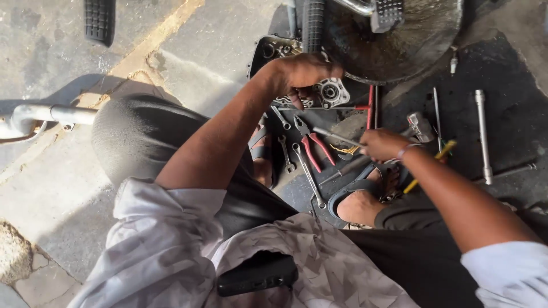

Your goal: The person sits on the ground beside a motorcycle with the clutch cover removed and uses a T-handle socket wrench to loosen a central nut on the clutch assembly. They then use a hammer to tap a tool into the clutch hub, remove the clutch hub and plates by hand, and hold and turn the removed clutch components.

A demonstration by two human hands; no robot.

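Note:
My left hand (302, 74) rests on a small round metal cover part (331, 92) lying on the oily ground below a vehicle, fingers curled over its left edge. My right hand (383, 144) is closed around a thin metal rod-like tool (337, 136) whose tip points left toward red-handled pliers (313, 145). Several wrenches (308, 174) lie beside the pliers. My knees and sandalled feet frame the tools.
A red T-handle tool (370, 107), a hammer (421, 126), a yellow-handled screwdriver (429, 164) and a long socket wrench (483, 134) lie on the dark ground at right. A tyre (313, 23) and footpeg (387, 12) are above. A metal pipe (51, 116) sits left.

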